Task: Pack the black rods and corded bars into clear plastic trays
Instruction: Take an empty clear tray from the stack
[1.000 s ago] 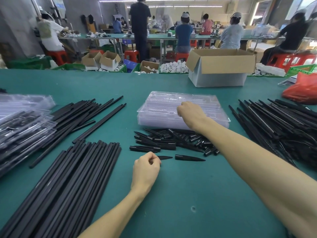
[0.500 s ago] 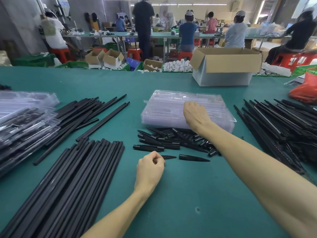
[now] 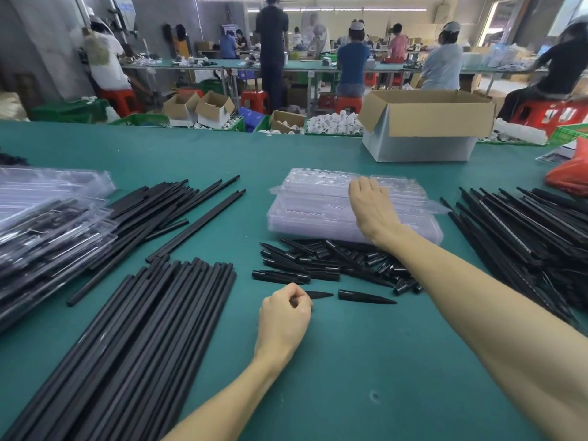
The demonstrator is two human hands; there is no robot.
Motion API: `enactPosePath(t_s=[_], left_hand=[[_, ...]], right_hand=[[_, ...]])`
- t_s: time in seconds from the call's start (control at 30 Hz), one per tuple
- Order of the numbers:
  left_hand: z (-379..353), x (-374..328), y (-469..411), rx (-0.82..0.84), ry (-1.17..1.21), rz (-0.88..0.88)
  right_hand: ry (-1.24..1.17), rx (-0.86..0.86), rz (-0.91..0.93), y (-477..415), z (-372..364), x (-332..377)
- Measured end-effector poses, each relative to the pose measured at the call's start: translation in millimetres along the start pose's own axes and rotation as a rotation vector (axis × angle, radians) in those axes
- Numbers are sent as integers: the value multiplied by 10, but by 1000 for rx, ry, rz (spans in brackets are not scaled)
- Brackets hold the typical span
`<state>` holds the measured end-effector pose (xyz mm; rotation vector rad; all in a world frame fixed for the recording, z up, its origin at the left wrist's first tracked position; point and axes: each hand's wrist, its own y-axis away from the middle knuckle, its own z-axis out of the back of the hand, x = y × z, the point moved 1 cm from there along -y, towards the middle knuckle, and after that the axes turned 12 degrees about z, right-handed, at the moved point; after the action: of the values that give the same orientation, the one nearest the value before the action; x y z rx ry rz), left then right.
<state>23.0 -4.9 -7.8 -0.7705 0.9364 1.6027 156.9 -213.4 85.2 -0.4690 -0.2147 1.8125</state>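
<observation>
Head view: right hand (image 3: 373, 209) atop tray stack (image 3: 311, 202)

Our green work table (image 3: 350, 393) on the packing line. Beneath our flat right fingers (image 3: 362, 187) a stack of clear trays (image 3: 318, 211) sits on the surface, and just nearer than those fingers lies a heap of tapered tips (image 3: 334, 265). One small tip (image 3: 319, 294) pokes out beside our curled left fingers (image 3: 299, 302), with a loose tip (image 3: 366, 298) just to its right. Left of these fingers lie a bundle of long black rods (image 3: 143, 329), a second rod pile (image 3: 165, 211) beyond it, and filled trays (image 3: 47, 230) farther left. Well right of our right fingers lie corded bars (image 3: 525, 230); beyond them stand a cardboard box (image 3: 426, 125) and a red bag (image 3: 569, 176).
</observation>
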Motion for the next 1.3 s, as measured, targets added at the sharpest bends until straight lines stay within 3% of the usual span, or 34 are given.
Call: enactPosePath(t_s=[0.1,0.33,0.57,0.8,0.9,0.97,1.03,1.1,1.17,1.2,1.3], left_hand=[[-1,6,0,5,4,-1],[-14,18,-14,-3,8,-3],[-4,-10,7,3,7,19],[139,-81,74,32,567,86],[257,-51,165,-103,791,196],[335,42,297,-307,800,247],[441,136,480,-525,649,115],[544,155,701,-574,268,-297],[559,75,896,-377,-190,-717],[530,9,976,-204,-365,-802],[339,-213,1129,252,-723,-697]], right_hand=[[78,35,16,-49,66,-35],[153,-156,-118,-115,204,-250],[132,-60,57,359,301,200],[42,66,104,1214,374,803],[-16,89,66,1564,411,872],[-64,69,48,1809,467,884],[-123,24,35,2067,519,904],[-219,-64,43,2326,540,957],[-314,-148,78,2550,528,1062],[-346,-172,93,2645,516,1126],[-382,-236,85,2841,489,1242]])
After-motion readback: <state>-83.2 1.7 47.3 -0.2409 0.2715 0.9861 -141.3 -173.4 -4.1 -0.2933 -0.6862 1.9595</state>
